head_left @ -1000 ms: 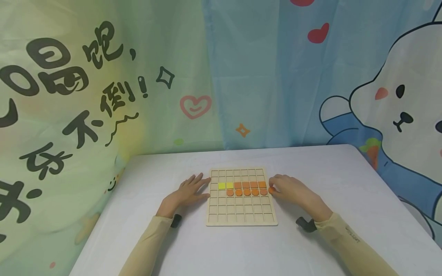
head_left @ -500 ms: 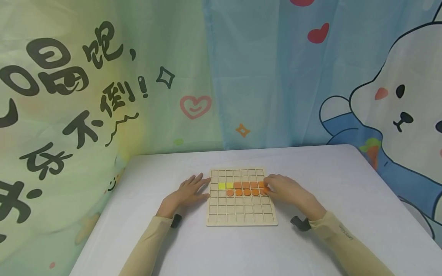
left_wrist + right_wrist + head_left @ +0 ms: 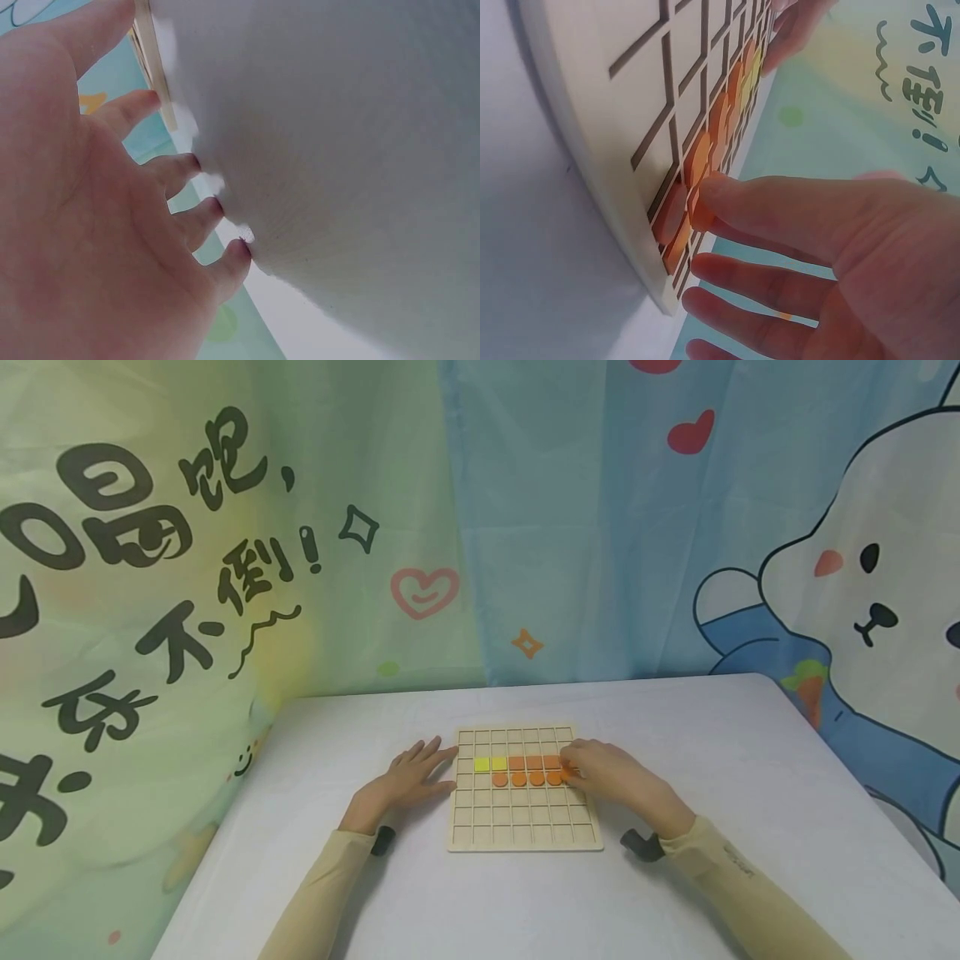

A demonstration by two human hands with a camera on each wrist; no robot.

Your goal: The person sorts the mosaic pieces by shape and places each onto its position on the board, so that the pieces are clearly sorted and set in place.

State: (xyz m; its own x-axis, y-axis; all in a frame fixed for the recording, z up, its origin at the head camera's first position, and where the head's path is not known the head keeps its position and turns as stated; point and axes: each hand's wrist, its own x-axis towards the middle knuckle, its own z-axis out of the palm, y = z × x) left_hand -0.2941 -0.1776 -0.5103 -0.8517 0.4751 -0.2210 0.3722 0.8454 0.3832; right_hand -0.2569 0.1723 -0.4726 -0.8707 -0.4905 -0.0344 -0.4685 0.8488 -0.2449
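A pale wooden grid board [image 3: 525, 835] lies on the table. One row holds two yellow square tiles [image 3: 482, 764] and several orange square tiles [image 3: 534, 763]; the row just nearer holds several orange round discs [image 3: 518, 779]. My left hand [image 3: 405, 777] has spread fingers, with the thumb and index fingertips at the board's left edge. Over the right end of the rows, my right hand [image 3: 618, 777] pinches an orange disc [image 3: 703, 216] between thumb and index finger. In the right wrist view its other fingers extend apart, and another disc [image 3: 670, 215] lies in a cell beside it.
The board stands on a white table [image 3: 675, 727]. A printed curtain [image 3: 540, 527] with a cartoon animal and lettering hangs behind the far edge. Each wrist carries a dark camera mount [image 3: 642, 845].
My right hand has moved left with the orange disc, from beyond the board's right edge to over the end of the tile rows. The left hand has stayed in place.
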